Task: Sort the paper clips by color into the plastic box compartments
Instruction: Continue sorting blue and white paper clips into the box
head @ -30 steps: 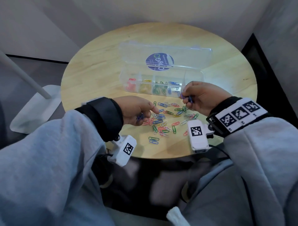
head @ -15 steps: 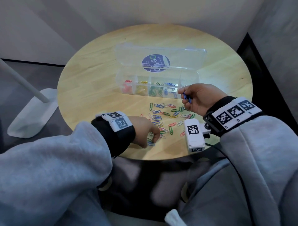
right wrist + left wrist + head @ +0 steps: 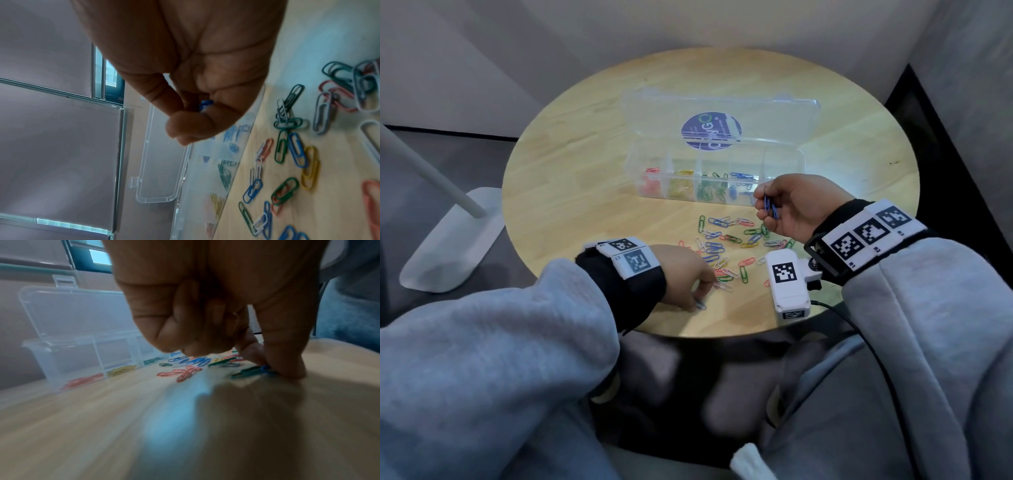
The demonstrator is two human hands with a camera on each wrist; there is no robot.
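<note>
Now | right hand (image 3: 796, 209) pinches blue clips (image 3: 770, 207) | left hand (image 3: 686, 270) pinches one blue clip (image 3: 700, 305)

Round wooden table (image 3: 571, 192), grey floor (image 3: 431, 154), white lamp base (image 3: 448, 246), pale walls (image 3: 482, 51), blinds-covered window (image 3: 51, 129).

A round, light wooden surface (image 3: 592, 164) stands in a corner of pale walls. To its left, a white lamp base (image 3: 453, 240) rests on the grey floor, its slanted pole (image 3: 431, 171) rising away. Roller blinds (image 3: 51, 129) cover a window.
</note>
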